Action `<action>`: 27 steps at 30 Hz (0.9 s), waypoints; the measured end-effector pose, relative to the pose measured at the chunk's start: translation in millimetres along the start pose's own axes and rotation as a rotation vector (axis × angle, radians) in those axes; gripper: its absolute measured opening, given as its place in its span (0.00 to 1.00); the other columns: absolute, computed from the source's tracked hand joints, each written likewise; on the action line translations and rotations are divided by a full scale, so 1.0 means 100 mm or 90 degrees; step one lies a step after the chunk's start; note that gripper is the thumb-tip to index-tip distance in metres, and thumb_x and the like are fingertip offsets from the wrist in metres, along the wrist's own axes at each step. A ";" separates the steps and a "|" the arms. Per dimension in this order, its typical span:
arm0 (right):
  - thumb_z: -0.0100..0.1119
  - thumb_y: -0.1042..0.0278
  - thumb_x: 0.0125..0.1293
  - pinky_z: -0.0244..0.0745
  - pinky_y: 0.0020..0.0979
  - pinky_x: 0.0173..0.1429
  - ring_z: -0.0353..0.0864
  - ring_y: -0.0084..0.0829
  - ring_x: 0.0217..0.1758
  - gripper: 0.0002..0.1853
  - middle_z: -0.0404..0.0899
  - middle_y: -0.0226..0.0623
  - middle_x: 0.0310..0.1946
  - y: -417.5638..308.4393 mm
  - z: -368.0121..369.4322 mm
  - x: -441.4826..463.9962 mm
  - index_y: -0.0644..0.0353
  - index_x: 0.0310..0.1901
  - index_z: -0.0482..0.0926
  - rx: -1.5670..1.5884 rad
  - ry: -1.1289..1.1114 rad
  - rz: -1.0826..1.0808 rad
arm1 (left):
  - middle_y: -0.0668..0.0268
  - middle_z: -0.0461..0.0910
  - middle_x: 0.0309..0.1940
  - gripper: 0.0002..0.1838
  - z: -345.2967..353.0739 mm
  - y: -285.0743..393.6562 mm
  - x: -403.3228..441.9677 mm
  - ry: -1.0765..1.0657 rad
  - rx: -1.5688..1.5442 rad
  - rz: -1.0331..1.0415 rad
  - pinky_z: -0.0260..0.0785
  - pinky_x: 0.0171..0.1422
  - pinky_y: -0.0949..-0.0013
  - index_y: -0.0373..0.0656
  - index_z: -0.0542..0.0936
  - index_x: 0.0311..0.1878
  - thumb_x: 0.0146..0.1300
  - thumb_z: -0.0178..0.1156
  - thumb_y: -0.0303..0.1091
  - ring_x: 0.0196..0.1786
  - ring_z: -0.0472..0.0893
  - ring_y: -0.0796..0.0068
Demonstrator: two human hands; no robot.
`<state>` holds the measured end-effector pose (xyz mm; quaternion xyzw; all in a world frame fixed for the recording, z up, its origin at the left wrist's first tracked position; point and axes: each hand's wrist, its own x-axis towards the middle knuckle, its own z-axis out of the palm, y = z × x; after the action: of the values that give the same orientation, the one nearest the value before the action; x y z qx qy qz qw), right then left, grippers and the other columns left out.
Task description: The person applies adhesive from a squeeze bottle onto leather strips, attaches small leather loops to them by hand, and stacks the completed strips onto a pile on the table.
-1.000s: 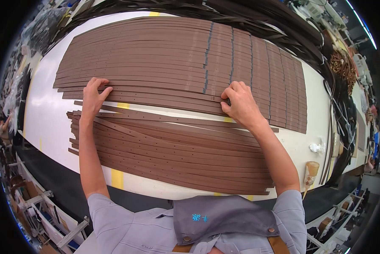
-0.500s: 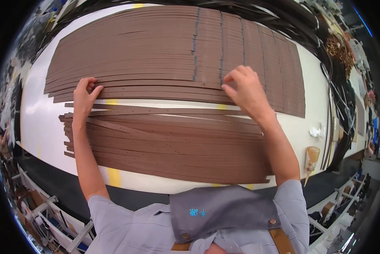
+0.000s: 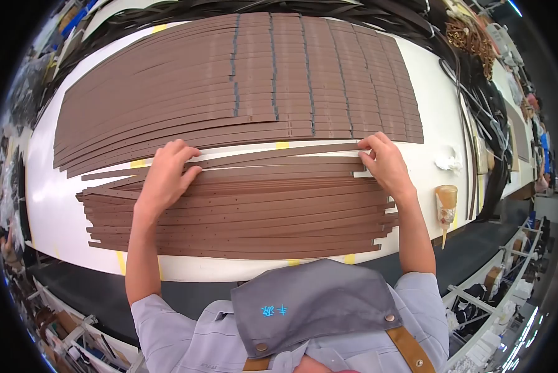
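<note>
A long, narrow brown leather-like strip (image 3: 279,153) slants between my two hands over the gap between two groups of strips. My right hand (image 3: 386,163) pinches its right end between thumb and fingers. Around its left part, my left hand (image 3: 170,175) has curled fingers above and the thumb below; the exact contact is partly hidden. Beneath my hands lies a loose pile of similar strips (image 3: 279,217), with small holes near their left ends. Farther off, many strips (image 3: 148,87) lie overlapped in rows, with dark stepped bands across their right part.
The strips lie on a white table (image 3: 49,217) with yellow tape marks. A glue bottle (image 3: 445,204) rests at the right, below a crumpled white tissue (image 3: 448,160). Black strips (image 3: 229,11) are heaped along the far edge. A chain bundle (image 3: 471,46) lies at the far right.
Both hands have moved from the edge of the overlapped rows toward the nearer pile. A strip is now raised at a slant between them. The camera view has shifted.
</note>
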<state>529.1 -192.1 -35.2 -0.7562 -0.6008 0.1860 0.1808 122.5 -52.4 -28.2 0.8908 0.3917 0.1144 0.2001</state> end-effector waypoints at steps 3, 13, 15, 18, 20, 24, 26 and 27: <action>0.63 0.73 0.64 0.76 0.33 0.46 0.80 0.34 0.38 0.08 0.78 0.38 0.40 0.07 0.06 0.02 0.63 0.43 0.80 -0.005 0.001 -0.014 | 0.61 0.77 0.40 0.10 0.05 0.07 0.03 -0.062 0.031 -0.010 0.65 0.58 0.60 0.39 0.80 0.43 0.59 0.66 0.28 0.50 0.74 0.58; 0.63 0.82 0.57 0.73 0.35 0.47 0.77 0.40 0.39 0.08 0.75 0.42 0.35 0.12 0.13 -0.06 0.66 0.39 0.79 0.050 0.038 -0.072 | 0.58 0.75 0.39 0.06 0.14 -0.04 0.02 -0.077 0.044 0.007 0.64 0.57 0.55 0.40 0.76 0.36 0.57 0.62 0.30 0.48 0.74 0.56; 0.62 0.84 0.58 0.72 0.32 0.44 0.74 0.34 0.35 0.08 0.73 0.39 0.35 0.06 0.13 -0.07 0.67 0.39 0.77 0.080 0.023 -0.069 | 0.61 0.76 0.38 0.05 0.23 -0.11 0.01 -0.060 0.012 0.024 0.63 0.58 0.58 0.41 0.76 0.37 0.59 0.61 0.29 0.48 0.75 0.60; 0.61 0.84 0.59 0.71 0.31 0.45 0.73 0.32 0.36 0.08 0.72 0.38 0.36 -0.03 0.11 -0.11 0.67 0.40 0.76 0.071 0.022 -0.115 | 0.63 0.76 0.37 0.05 0.26 -0.11 -0.01 -0.048 0.005 0.007 0.62 0.57 0.60 0.42 0.76 0.37 0.58 0.60 0.27 0.47 0.75 0.63; 0.61 0.85 0.59 0.72 0.33 0.49 0.74 0.35 0.42 0.09 0.73 0.39 0.39 -0.06 0.06 -0.12 0.65 0.41 0.76 0.041 0.013 -0.122 | 0.64 0.76 0.36 0.06 0.25 -0.09 -0.02 -0.053 0.010 0.016 0.62 0.56 0.61 0.42 0.76 0.37 0.56 0.60 0.25 0.46 0.75 0.65; 0.62 0.84 0.57 0.72 0.35 0.54 0.75 0.39 0.48 0.11 0.74 0.41 0.43 -0.13 0.08 -0.16 0.65 0.41 0.76 0.023 0.068 -0.207 | 0.65 0.75 0.36 0.06 0.25 -0.06 -0.05 -0.035 0.021 0.011 0.62 0.56 0.62 0.42 0.76 0.37 0.55 0.59 0.24 0.46 0.75 0.65; 0.64 0.83 0.56 0.71 0.37 0.59 0.74 0.43 0.54 0.12 0.74 0.43 0.47 -0.13 0.09 -0.18 0.65 0.42 0.76 0.021 0.048 -0.228 | 0.65 0.75 0.36 0.07 0.26 -0.06 -0.07 -0.031 0.053 0.019 0.62 0.56 0.62 0.43 0.76 0.37 0.54 0.59 0.24 0.45 0.75 0.65; 0.64 0.83 0.56 0.71 0.37 0.59 0.74 0.43 0.54 0.12 0.74 0.43 0.47 -0.15 0.10 -0.19 0.65 0.42 0.76 0.019 0.046 -0.226 | 0.65 0.75 0.36 0.07 0.28 -0.06 -0.07 -0.031 0.050 0.020 0.62 0.56 0.62 0.43 0.76 0.37 0.54 0.59 0.24 0.45 0.75 0.65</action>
<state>507.9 -207.4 -34.8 -0.6419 -0.7149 0.1325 0.2433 123.6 -61.4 -56.4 0.9065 0.3767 0.0801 0.1731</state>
